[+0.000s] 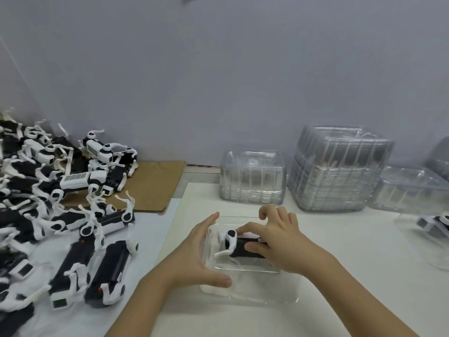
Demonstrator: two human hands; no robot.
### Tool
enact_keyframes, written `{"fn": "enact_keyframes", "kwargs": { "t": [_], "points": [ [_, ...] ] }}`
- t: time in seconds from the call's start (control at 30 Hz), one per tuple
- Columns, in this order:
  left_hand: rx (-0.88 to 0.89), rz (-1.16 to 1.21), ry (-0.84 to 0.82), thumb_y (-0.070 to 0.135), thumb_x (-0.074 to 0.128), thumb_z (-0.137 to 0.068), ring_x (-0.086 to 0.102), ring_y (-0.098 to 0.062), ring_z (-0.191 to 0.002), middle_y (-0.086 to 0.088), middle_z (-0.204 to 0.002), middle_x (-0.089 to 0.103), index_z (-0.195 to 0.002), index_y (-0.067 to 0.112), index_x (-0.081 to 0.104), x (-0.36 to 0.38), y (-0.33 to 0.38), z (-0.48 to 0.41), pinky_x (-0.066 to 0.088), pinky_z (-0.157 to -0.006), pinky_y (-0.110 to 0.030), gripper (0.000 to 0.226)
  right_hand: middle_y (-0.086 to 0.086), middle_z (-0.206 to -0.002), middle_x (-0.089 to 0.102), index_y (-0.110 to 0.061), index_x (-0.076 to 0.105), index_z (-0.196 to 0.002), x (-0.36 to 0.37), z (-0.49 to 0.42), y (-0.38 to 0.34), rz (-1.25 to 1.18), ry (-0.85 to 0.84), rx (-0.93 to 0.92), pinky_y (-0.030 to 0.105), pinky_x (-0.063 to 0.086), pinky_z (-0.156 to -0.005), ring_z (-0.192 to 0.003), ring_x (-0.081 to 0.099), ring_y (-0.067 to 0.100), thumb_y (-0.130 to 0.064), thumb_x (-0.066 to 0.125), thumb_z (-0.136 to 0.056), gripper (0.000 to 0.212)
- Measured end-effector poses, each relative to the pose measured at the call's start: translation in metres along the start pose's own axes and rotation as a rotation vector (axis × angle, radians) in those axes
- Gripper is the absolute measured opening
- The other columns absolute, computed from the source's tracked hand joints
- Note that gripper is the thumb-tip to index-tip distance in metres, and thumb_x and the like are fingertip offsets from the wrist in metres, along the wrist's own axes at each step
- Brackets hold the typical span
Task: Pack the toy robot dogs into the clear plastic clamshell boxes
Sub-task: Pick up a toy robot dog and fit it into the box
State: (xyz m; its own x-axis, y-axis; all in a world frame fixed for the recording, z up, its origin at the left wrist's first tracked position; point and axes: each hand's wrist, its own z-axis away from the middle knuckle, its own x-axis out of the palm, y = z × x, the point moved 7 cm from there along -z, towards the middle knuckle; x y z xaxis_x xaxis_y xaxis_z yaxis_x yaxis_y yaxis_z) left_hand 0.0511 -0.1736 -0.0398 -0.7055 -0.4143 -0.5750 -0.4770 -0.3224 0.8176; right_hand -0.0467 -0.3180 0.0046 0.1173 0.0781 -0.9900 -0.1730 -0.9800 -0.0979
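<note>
Toy robot dog (243, 248), black body w/ white legs, is lying on its side inside an open clamshell box (252, 270) at the near-centre of the desk (352, 263), head end pointing left. Right grip (284, 242) is pinching the dog: thumb on the near side of the body, index finger on the far side by the white hip joint, other fingers curled up above it. Left grip (194, 254) is spread flat, fingers straight along the left wall of the box, thumb across its near-left corner.

Left side of the desk has a big pile of loose dogs (60, 203), some on a sheet of cardboard (155, 186). Far side, against the wall: three stacks of empty boxes, a low one (252, 178), a tall one (340, 169) right of it, and another (410, 188) further right. At the right edge there's another dog (435, 226) in clear plastic, partly cut off, so can't tell much more.
</note>
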Motion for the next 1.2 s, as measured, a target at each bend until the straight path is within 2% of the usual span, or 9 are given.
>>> {"fn": "enact_keyframes", "kwargs": {
  "t": [0.17,0.3,0.43,0.53,0.67,0.77,0.87,1.0,1.2],
  "points": [
    [0.008,0.124,-0.066,0.069,0.086,-0.040,0.007,0.010,-0.142,0.041,-0.149,0.004,-0.139,0.067,-0.004,0.007,-0.001,0.000,0.023,-0.107,-0.020,0.134,-0.007,-0.128,0.024,-0.062,0.032,-0.135,0.001,-0.003,0.007,0.034,-0.031,-0.009,0.035,0.008,-0.104,-0.123,0.021,0.016,-0.070,0.041,-0.089,0.047],
    [-0.119,0.488,0.074,0.079,0.063,-0.065,0.015,-0.008,-0.144,0.017,-0.154,0.011,-0.153,0.032,0.001,0.000,-0.013,-0.006,0.015,-0.119,-0.032,0.118,-0.011,-0.137,0.037,-0.056,0.034,-0.137,-0.021,0.024,0.059,-0.725,0.430,0.395,0.034,0.021,-0.110,-0.132,0.030,0.009,-0.075,0.048,-0.076,0.065],
    [-0.203,0.575,0.019,0.081,0.070,-0.055,0.049,0.017,-0.113,0.041,-0.123,0.050,-0.122,0.049,0.050,0.014,-0.005,-0.011,0.039,-0.101,-0.014,0.077,-0.010,-0.151,0.039,-0.037,0.046,-0.139,0.029,0.040,0.062,-1.206,0.024,0.573,0.028,0.023,-0.106,-0.138,0.036,0.012,-0.074,0.049,-0.079,0.070],
    [-0.065,0.599,0.151,0.047,0.078,-0.074,0.047,0.005,-0.123,0.036,-0.130,0.050,-0.129,0.035,0.051,0.003,0.025,-0.030,0.039,-0.097,-0.012,0.063,-0.020,-0.152,0.033,-0.056,0.037,-0.139,0.015,0.033,0.049,-1.457,0.106,0.429,0.045,0.032,-0.112,-0.136,0.035,0.010,-0.077,0.069,-0.060,0.088],
    [0.189,0.557,0.352,0.044,0.081,-0.068,0.033,0.017,-0.128,0.044,-0.137,0.035,-0.136,0.053,0.033,-0.025,0.056,-0.039,0.033,-0.101,-0.006,0.084,-0.022,-0.155,0.024,-0.079,0.029,-0.124,-0.020,0.019,0.046,-1.451,0.401,0.249,0.042,0.045,-0.100,-0.125,0.047,-0.004,-0.052,0.078,-0.065,0.081],
    [0.255,0.471,0.459,0.043,0.077,-0.070,0.042,0.019,-0.122,0.050,-0.128,0.042,-0.134,0.057,0.029,-0.033,0.064,-0.031,0.037,-0.094,-0.001,0.081,-0.018,-0.149,0.038,-0.073,0.029,-0.131,-0.027,0.018,0.049,-1.358,0.531,0.183,0.026,0.051,-0.091,-0.113,0.050,-0.020,-0.048,0.078,-0.070,0.082],
    [0.344,0.415,0.498,0.039,0.075,-0.073,0.040,0.013,-0.129,0.043,-0.138,0.038,-0.140,0.053,0.024,-0.033,0.070,-0.025,0.034,-0.101,-0.005,0.085,-0.020,-0.145,0.045,-0.068,0.031,-0.134,-0.028,0.018,0.051,-1.327,0.575,0.145,0.032,0.048,-0.102,-0.121,0.049,-0.013,-0.043,0.079,-0.073,0.081],
    [0.363,0.401,0.526,0.038,0.075,-0.074,0.035,0.016,-0.130,0.045,-0.138,0.036,-0.130,0.069,0.026,-0.033,0.074,-0.021,0.032,-0.103,-0.005,0.081,-0.022,-0.144,0.046,-0.066,0.033,-0.135,-0.032,0.018,0.050,-1.316,0.611,0.117,0.005,0.046,-0.083,-0.119,0.047,-0.018,-0.045,0.075,-0.071,0.080],
    [0.302,0.445,0.447,0.053,0.084,-0.061,0.033,0.016,-0.132,0.042,-0.138,0.039,-0.135,0.064,0.031,-0.033,0.063,-0.028,0.031,-0.099,-0.001,0.092,-0.021,-0.149,0.041,-0.067,0.033,-0.134,-0.044,0.025,0.045,-1.262,0.639,0.016,0.023,0.041,-0.106,-0.134,0.038,-0.008,-0.033,0.073,-0.076,0.079]
  ]
}}
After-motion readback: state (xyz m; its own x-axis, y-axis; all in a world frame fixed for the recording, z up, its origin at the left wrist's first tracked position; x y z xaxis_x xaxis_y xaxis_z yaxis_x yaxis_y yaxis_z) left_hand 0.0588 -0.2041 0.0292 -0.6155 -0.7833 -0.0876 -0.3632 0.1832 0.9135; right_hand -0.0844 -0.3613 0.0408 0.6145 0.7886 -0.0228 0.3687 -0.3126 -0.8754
